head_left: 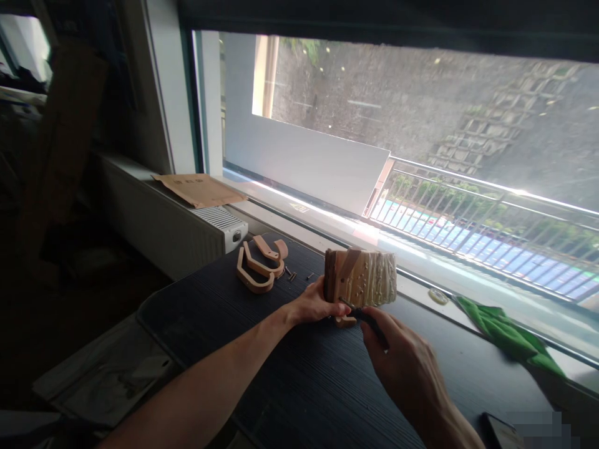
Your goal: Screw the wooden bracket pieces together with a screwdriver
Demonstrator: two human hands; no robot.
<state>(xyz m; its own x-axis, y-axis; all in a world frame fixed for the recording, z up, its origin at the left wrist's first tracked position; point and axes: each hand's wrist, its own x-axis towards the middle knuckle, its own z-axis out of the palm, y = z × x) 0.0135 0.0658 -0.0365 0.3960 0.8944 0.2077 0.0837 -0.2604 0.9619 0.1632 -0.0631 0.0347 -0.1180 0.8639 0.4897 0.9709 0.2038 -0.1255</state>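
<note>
My left hand (314, 304) is closed around the lower left side of a wooden block (355, 280), which is partly wrapped in clear plastic or tape and dotted with small holes or fasteners. Below the block, a small curved wooden piece (345, 322) shows by my left fingertips. My right hand (402, 352) grips a dark-handled tool (373, 324) whose tip reaches the lower edge of the block by my left thumb. Its exact kind is hard to make out. To the left lie bent wooden hooks (255, 284) and several small screws (291, 275).
The dark table (290, 368) stands against the window sill. A green cloth (508, 333) and a roll of clear tape (438, 296) lie at right, with a phone (500, 430) near the front. Beyond the table, a brown envelope (201, 189) rests on the white radiator (187, 231).
</note>
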